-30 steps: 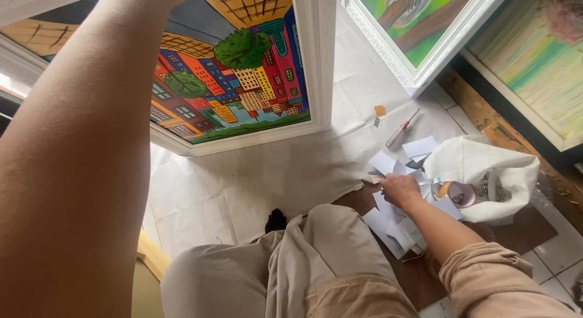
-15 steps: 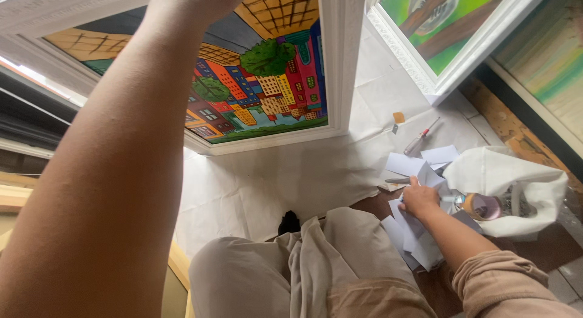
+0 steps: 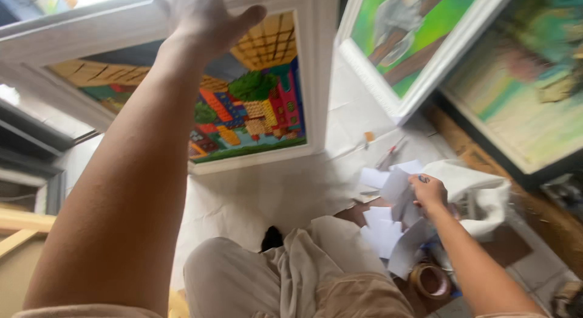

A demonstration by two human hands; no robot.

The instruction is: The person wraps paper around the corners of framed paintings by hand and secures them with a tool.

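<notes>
My left hand (image 3: 203, 17) is raised high with fingers spread, against the top of a white-framed painting of colourful buildings (image 3: 249, 105) that leans upright before me. It grips nothing that I can see. My right hand (image 3: 428, 190) reaches down to the right and holds a white sheet of paper (image 3: 395, 184) lifted off a pile of loose white papers (image 3: 388, 233) on the floor. My knees in beige trousers (image 3: 291, 275) fill the bottom centre.
A white-framed green painting (image 3: 401, 44) leans at the top right, another framed painting (image 3: 528, 93) beside it. A white cloth bag (image 3: 480, 196), a roll of brown tape (image 3: 431, 280) and a pen (image 3: 388, 154) lie on the white floor sheet (image 3: 267, 196).
My left arm has swung up and my open hand has come into view at the painting's top. My right hand has lifted a sheet of paper from the pile. The view tilted.
</notes>
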